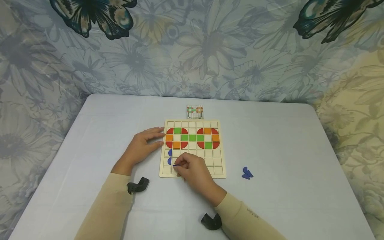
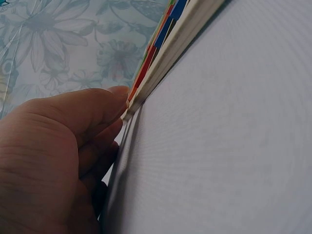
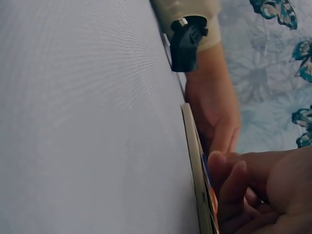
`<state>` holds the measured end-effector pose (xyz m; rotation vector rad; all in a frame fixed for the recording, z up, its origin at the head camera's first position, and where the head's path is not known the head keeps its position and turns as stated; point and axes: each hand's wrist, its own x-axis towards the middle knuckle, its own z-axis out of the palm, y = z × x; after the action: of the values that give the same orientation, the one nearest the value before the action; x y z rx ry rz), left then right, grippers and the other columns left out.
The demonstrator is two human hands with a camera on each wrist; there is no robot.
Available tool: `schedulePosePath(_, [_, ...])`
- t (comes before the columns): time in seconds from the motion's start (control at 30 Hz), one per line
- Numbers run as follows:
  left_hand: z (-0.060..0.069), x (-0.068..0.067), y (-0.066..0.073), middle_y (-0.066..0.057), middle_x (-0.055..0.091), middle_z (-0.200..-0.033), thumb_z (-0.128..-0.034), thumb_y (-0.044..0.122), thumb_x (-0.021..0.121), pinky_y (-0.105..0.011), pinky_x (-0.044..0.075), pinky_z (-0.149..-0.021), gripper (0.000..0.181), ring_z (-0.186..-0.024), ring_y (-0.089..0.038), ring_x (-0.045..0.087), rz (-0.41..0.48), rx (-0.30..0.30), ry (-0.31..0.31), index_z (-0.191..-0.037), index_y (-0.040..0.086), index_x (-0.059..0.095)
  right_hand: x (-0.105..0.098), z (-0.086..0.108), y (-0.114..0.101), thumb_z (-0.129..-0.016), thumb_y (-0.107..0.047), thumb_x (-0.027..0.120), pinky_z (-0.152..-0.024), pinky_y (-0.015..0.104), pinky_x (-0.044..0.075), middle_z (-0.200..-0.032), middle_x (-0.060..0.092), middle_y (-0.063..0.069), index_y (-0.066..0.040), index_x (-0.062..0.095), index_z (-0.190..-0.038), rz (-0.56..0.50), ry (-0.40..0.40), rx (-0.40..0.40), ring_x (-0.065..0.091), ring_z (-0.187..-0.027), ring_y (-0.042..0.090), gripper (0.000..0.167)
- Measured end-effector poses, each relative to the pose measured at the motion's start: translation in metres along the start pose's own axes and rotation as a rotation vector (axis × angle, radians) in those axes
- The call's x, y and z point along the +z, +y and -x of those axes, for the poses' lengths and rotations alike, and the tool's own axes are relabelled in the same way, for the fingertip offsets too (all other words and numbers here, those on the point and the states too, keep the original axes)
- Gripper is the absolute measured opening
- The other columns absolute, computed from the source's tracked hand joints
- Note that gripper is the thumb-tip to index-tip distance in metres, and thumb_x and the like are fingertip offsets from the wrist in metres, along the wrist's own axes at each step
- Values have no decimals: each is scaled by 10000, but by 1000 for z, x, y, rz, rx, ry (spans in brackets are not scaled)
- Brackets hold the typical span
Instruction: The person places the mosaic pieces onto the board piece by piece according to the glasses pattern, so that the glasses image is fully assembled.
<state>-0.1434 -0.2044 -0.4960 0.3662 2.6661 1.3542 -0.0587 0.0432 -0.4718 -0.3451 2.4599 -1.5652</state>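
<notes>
A wooden grid board lies on the table, with red, green and orange pieces making two ring shapes joined by a green bar. Two blue rounded pieces sit in its left column. My right hand pinches a small blue piece between thumb and finger, low over the board's left part; its full shape is hidden. With fingers extended, my left hand touches the board's left edge. In the left wrist view, the left hand's fingertips meet the board's rim.
Several loose blue pieces lie to the right of the board. Behind the board is a small pattern card showing a similar coloured design. A white cloth covers the table, and a flower-and-butterfly patterned backdrop rises behind it.
</notes>
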Motion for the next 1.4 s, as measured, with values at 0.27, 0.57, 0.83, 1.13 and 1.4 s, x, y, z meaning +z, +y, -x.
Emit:
schedulePosePath(0.27, [0, 0, 1, 91, 584, -1572, -999, 201, 831, -534, 297, -1272, 367, -1532, -209, 433, 1, 7, 2, -1361, 155, 790, 7, 1, 3, -916, -2, 869, -645, 240, 525, -849, 634, -90, -118, 754, -925, 172, 17, -64, 565, -745, 75, 163])
schedulePosePath(0.57, [0, 1, 0, 86, 581, -1575, -997, 203, 831, -540, 301, -1270, 372, -1534, -211, 431, -4, 2, 2, -1363, 155, 789, 6, 4, 4, -926, -62, 876, -694, 248, 532, -893, 609, -68, -121, 750, -940, 318, -3, -80, 556, -799, 106, 139])
schedulePosePath(0.83, [1, 0, 0, 90, 581, -1575, -993, 203, 835, -548, 303, -1268, 374, -1537, -211, 427, -2, -9, 6, -1362, 162, 791, -1, 6, 2, -941, -63, 861, -745, 257, 575, -941, 630, -36, -85, 780, -973, 381, -42, -104, 595, -851, 129, 90])
schedulePosePath(1.13, [0, 0, 1, 93, 581, -1574, -996, 203, 832, -542, 307, -1267, 376, -1536, -207, 428, -8, 0, 2, -1367, 161, 789, 1, 5, 2, -951, -106, 874, -756, 253, 583, -923, 638, -40, -90, 780, -943, 423, -41, -102, 632, -863, 118, 96])
schedulePosePath(1.4, [0, 0, 2, 91, 580, -1576, -999, 194, 828, -533, 309, -1268, 371, -1536, -204, 427, -13, -6, 2, -1366, 157, 787, 9, 6, 2, -951, -159, 886, -661, 220, 544, -869, 617, -55, -120, 758, -917, 496, 1, -127, 596, -784, 87, 138])
